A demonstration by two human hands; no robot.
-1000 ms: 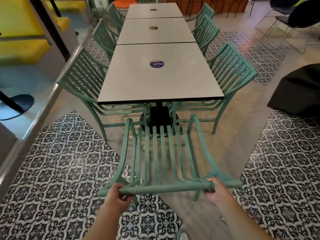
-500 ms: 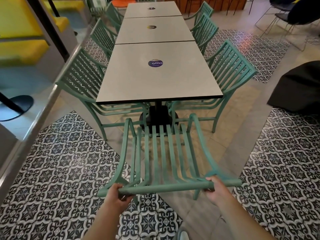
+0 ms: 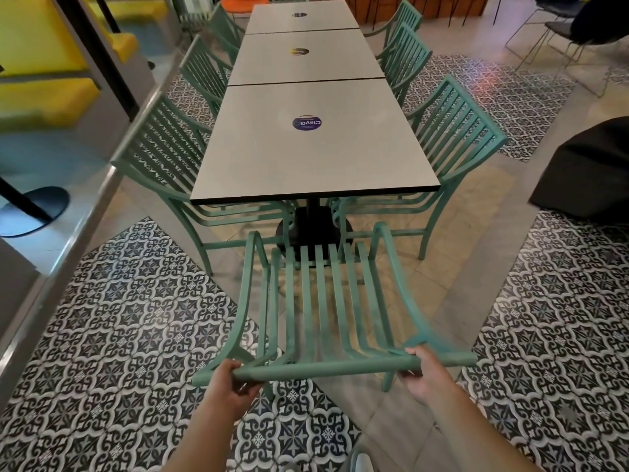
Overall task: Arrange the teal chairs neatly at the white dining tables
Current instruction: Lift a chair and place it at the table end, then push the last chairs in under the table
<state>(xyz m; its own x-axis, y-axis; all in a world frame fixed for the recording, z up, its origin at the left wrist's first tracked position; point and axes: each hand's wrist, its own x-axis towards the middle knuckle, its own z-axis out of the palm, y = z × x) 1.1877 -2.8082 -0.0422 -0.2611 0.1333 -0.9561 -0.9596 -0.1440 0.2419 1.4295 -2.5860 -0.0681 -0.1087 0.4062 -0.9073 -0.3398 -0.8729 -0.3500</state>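
The teal chair (image 3: 335, 311) in hand stands at the near end of the row of white tables, facing the near table (image 3: 313, 141). Its front edge lies just short of that table's near edge, in line with the black pedestal base (image 3: 313, 229). Its slatted seat runs toward the table, and its top rail (image 3: 326, 369) lies crosswise nearest the camera.

The left hand (image 3: 231, 386) grips the left end of the top rail, fingers curled around the bar. The right hand (image 3: 425, 376) grips the rail toward its right end, fingers wrapped over it. Both forearms reach in from the bottom of the view.

Three white tables stand end to end, running away from the camera. The near table carries a round blue sticker (image 3: 307, 123) at its centre; the middle table (image 3: 306, 56) and the far table (image 3: 301, 15) each carry a sticker too small to read.

A teal chair stands at the near table's left edge (image 3: 163, 158) and another at its right edge (image 3: 452, 131), both with seats tucked under the top. More teal chairs line both long sides further back.

The floor (image 3: 136, 318) shows black-and-white patterned tiles to either side of the chair and plain beige tiles under the tables. Yellow benches (image 3: 41, 46) stand at upper left. A black stand base (image 3: 30, 209) rests on the floor at left. A dark covered shape (image 3: 585, 168) sits at right.
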